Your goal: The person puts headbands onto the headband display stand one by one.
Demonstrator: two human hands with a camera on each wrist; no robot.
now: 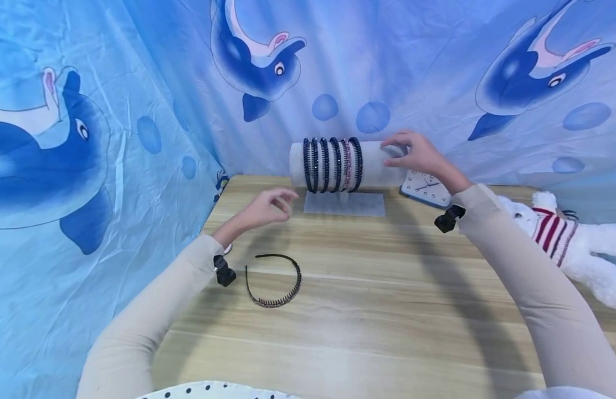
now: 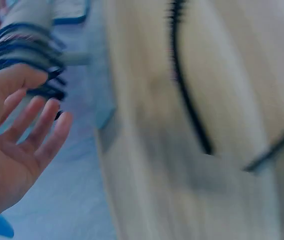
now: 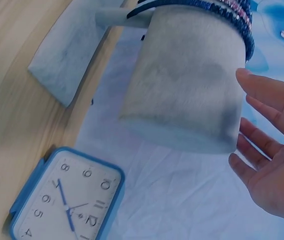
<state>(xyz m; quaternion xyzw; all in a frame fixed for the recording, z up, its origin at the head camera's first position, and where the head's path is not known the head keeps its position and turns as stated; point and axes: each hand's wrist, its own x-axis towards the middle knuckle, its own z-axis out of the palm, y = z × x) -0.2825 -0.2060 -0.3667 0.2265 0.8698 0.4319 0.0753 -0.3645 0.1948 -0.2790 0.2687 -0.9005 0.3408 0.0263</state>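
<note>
Several dark, beaded headbands, one of them pink, ring the left part of a pale display roll on a flat-based stand. My right hand is at the roll's bare right end, thumb and fingers spread beside it in the right wrist view. Left of the stand, my left hand hovers over the table with fingers loosely bent, holding nothing. In the left wrist view its fingers overlap the near headbands. A single toothed headband lies on the table below the left hand.
A blue-framed clock stands behind the right hand, close to the roll. At the table's right lies a white plush toy in a striped top. A dolphin-print curtain hangs along the back and left of the wooden table.
</note>
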